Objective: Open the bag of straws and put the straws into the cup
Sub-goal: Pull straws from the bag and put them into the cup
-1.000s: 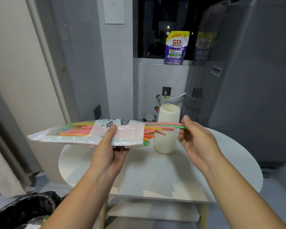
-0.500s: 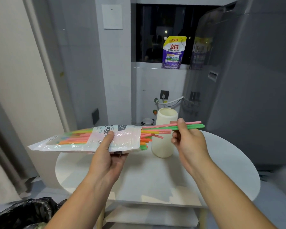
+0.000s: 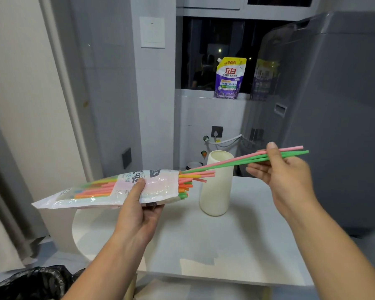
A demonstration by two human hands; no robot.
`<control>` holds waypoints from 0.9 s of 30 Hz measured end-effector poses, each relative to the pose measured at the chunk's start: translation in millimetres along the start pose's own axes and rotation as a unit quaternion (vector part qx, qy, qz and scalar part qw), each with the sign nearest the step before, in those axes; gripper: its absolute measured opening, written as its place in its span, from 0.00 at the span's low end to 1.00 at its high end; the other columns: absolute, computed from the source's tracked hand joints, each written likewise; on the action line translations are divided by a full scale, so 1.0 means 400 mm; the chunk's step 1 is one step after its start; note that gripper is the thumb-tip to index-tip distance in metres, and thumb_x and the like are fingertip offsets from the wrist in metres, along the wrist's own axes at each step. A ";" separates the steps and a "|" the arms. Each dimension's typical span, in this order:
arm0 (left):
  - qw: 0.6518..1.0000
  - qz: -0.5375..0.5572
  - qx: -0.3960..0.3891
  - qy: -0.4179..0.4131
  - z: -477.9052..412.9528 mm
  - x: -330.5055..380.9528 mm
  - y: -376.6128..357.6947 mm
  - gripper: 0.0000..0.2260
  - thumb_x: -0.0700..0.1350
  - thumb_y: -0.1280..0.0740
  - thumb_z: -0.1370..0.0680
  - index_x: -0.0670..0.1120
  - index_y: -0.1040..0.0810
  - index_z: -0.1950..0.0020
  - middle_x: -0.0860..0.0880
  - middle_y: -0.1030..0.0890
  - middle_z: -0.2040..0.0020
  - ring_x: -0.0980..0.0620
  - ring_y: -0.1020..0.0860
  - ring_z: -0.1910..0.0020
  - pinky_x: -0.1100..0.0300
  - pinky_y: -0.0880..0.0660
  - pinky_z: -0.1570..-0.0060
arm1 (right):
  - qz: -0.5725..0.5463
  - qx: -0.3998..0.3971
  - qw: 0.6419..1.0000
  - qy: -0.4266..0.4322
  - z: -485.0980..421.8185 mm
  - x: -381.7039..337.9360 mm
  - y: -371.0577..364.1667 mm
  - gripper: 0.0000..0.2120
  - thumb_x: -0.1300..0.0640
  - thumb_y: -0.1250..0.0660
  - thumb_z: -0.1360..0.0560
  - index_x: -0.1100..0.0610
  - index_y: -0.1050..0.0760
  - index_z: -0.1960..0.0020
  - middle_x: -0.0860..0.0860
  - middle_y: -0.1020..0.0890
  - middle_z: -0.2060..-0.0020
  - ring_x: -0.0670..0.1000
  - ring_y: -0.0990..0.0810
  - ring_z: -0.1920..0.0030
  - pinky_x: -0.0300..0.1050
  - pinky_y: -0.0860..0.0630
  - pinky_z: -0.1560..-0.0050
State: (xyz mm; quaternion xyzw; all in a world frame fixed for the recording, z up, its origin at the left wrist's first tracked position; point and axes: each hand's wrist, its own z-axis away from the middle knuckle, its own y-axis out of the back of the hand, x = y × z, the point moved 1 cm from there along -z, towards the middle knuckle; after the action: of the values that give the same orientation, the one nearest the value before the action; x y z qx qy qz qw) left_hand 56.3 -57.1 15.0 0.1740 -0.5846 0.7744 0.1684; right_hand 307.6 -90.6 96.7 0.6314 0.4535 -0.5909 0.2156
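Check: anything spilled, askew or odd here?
Nothing spilled or damaged. The cup stands upright on the table. Straws jut unevenly from the open bag, which the left hand holds nearly level.

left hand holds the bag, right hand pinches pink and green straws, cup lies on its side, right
No: the cup stands upright on the table, as the head view shows. The left hand does hold the bag and the right hand pinches pink and green straws.

Cream cup (image 3: 217, 187); pink, green, orange straws (image 3: 188, 180) (clear printed bag (image 3: 91, 191)).
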 end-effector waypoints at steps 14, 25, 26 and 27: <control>0.999 -0.033 -0.011 0.011 0.002 -0.052 -0.014 0.14 0.41 0.30 0.20 0.47 0.23 0.34 0.48 0.11 0.53 0.51 0.12 0.55 0.49 0.18 0.52 | 0.057 0.083 0.990 0.097 -0.082 -0.082 0.055 0.16 0.50 0.35 0.19 0.59 0.21 0.60 0.55 0.16 0.67 0.51 0.14 0.67 0.45 0.16 0.58; 0.999 -0.031 -0.022 0.011 0.004 -0.060 -0.021 0.13 0.40 0.30 0.20 0.47 0.22 0.36 0.47 0.12 0.48 0.49 0.13 0.51 0.47 0.19 0.47 | 0.260 0.025 0.959 0.108 -0.171 -0.030 -0.003 0.19 0.47 0.35 0.20 0.59 0.20 0.62 0.55 0.15 0.68 0.54 0.14 0.68 0.54 0.16 0.54; 0.999 -0.031 -0.024 0.010 0.004 -0.060 -0.021 0.13 0.40 0.30 0.20 0.47 0.22 0.36 0.47 0.12 0.48 0.49 0.13 0.51 0.47 0.19 0.47 | 0.280 0.012 0.954 0.107 -0.179 -0.019 -0.014 0.20 0.47 0.35 0.20 0.61 0.19 0.61 0.55 0.15 0.68 0.54 0.14 0.68 0.54 0.16 0.55; 0.999 -0.031 -0.025 0.010 0.003 -0.060 -0.020 0.13 0.40 0.30 0.20 0.47 0.22 0.36 0.47 0.12 0.48 0.49 0.13 0.52 0.47 0.19 0.47 | 0.295 -0.003 0.950 0.106 -0.185 -0.009 -0.027 0.20 0.46 0.35 0.20 0.62 0.18 0.60 0.55 0.15 0.69 0.54 0.14 0.67 0.53 0.16 0.56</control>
State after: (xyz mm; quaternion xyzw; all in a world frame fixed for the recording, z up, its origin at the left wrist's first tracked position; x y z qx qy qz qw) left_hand 81.4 -57.7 11.1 0.1801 -0.5961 0.7558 0.2027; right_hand 339.9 -26.8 118.5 0.7951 0.2695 -0.4294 0.3329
